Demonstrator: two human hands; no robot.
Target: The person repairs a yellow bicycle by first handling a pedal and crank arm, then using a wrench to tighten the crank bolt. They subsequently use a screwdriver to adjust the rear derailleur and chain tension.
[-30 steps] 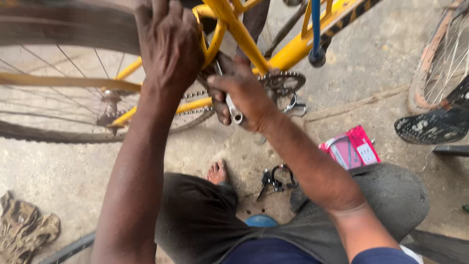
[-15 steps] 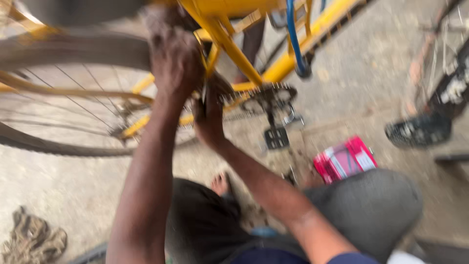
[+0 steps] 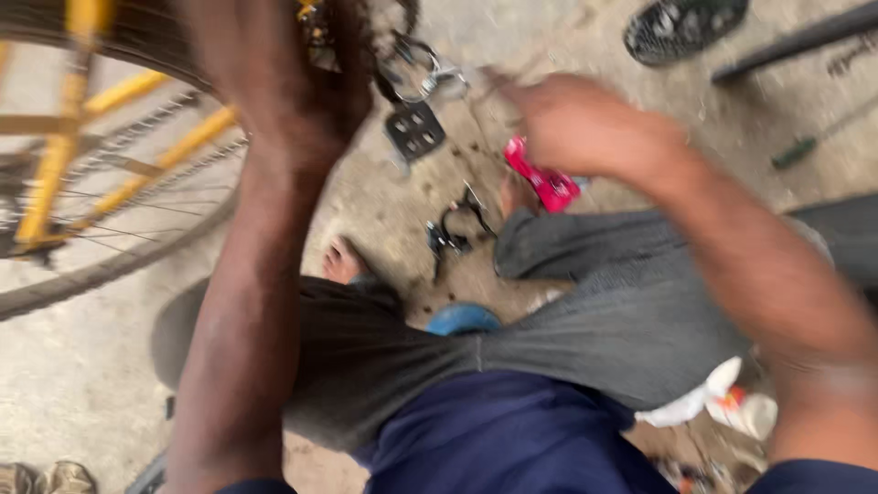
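Head view, left hand (image 3: 274, 82) on yellow bike frame (image 3: 64, 137), blurred

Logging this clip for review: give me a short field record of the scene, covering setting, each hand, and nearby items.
setting: person seated on a concrete floor beside a yellow bicycle
left hand: raised at the bicycle by the pedal; grip blurred
right hand: lifted off the bicycle, above a red packet; seems empty, blurred
nearby: black metal part on the floor, bare foot

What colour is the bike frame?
Yellow. The bike frame shows in the head view, by the left hand.
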